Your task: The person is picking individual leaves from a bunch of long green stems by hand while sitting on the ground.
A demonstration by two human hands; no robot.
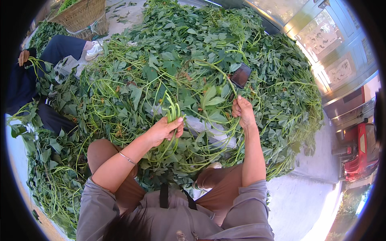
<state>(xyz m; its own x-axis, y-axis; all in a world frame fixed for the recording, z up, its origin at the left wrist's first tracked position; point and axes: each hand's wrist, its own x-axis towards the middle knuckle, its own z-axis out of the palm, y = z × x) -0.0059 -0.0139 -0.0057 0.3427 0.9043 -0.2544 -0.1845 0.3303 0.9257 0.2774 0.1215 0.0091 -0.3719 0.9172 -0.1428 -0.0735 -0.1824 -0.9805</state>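
Note:
My left hand [167, 130] is closed around a small bundle of pale green leaf stalks [172, 111], their cut ends pointing up past my thumb. Between thumb and fingers, my right hand [243, 111] pinches a long vine [224, 75] that arches up and over to the left. Lobed leaves [212, 101] lie just left of that hand. All around both hands spreads a large heap of leafy green vines [205, 33], which look like sweet potato vines. A dark flat object resembling a phone [241, 75] rests on the heap beyond my right hand.
A crumpled pale plastic sheet [211, 131] lies among the vines between my hands. At left sits another person [22, 78], holding stalks. A woven basket [80, 19] stands at the upper left. Metal doors [328, 39] and a red vehicle [359, 153] are on the right.

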